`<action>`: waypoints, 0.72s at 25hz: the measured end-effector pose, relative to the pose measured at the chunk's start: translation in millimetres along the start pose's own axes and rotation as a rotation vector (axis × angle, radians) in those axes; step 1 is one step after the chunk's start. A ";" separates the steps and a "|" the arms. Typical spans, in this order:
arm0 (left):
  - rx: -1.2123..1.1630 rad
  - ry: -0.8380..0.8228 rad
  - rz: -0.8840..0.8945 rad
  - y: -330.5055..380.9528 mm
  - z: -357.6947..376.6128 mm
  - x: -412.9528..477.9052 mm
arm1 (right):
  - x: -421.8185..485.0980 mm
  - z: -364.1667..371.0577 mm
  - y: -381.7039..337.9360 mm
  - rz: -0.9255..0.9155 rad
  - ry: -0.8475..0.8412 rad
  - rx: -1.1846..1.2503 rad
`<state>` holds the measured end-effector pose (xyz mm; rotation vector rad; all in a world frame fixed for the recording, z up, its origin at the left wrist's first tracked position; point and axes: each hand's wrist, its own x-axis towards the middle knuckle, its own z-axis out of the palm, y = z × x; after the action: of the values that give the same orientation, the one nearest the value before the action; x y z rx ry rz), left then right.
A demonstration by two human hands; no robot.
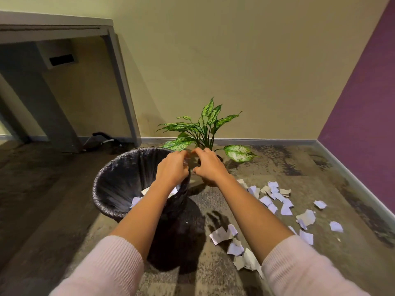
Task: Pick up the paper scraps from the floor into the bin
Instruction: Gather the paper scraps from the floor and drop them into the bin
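Observation:
A round bin (102,189) lined with a black bag stands on the carpet, with a few white scraps (135,201) lying inside. My left hand (172,169) and my right hand (210,167) hover side by side over the bin's far right rim, backs up and fingers curled downward. Their palms are hidden, and no paper shows between the fingers. Several torn white paper scraps (282,201) are scattered on the floor to the right of the bin. More scraps (226,233) lie in front, near my right forearm.
A potted plant (205,129) with speckled green leaves stands just behind my hands, against the beige wall. A grey desk (119,82) is at the back left with cables beneath it. A purple wall (363,116) bounds the right side.

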<state>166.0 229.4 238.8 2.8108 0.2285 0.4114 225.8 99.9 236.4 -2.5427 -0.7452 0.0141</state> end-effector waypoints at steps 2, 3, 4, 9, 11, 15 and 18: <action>-0.028 0.008 0.072 23.9 16.2 -0.7 | -12.5 -6.1 28.7 0.052 0.010 -0.028; -0.038 0.003 0.111 36.1 26.8 -2.2 | -19.6 -7.5 44.6 0.080 0.004 -0.036; -0.047 -0.013 0.150 47.0 38.0 -4.8 | -27.1 -7.1 60.0 0.110 -0.012 -0.036; 0.017 -0.355 0.232 81.2 114.4 -30.8 | -72.9 15.9 141.7 0.285 -0.117 -0.062; 0.071 -0.547 0.184 83.6 147.1 -44.3 | -92.0 28.3 171.5 0.349 -0.186 -0.080; 0.200 -0.792 0.124 86.7 197.8 -75.1 | -130.4 51.6 221.3 0.473 -0.324 -0.072; 0.262 -0.894 0.102 93.4 222.9 -98.5 | -153.2 67.7 252.1 0.534 -0.370 -0.082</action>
<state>150.6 63.6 37.9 2.9356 -0.0667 -0.9105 213.2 -132.4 42.8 -2.7752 -0.1695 0.6548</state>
